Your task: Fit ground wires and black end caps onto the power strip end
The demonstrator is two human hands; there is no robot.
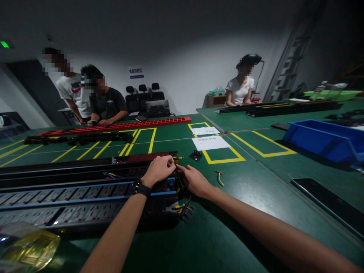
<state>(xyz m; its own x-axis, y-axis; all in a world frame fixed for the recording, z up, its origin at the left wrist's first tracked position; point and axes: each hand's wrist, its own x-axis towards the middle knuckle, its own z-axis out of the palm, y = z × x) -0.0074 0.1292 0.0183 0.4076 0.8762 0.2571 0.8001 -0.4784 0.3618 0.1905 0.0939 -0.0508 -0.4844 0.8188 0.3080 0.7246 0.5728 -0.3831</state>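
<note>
Long black socket strips (93, 192) with red dots and blue edging lie side by side on the green table (236, 227). My left hand (159, 169), with a black watch on the wrist, is over their right end, its fingers curled and pinched around something too small to name. Close beside it, my right hand (195, 180) has its fingertips together at the same strip end, near thin wires; what they hold is hidden. A black end piece (187, 213) with yellow-green wires hangs at the nearest strip's end. Another black piece (195, 155) lies behind my right hand.
A short yellow-green wire (219, 178) lies right of my hands. Farther right are a dark phone-like slab (330, 201) and a blue bin (324, 140). White papers (210, 142), a red perforated rail (142, 124) and a yellow bottle (34, 246) are around. Several people are across the table.
</note>
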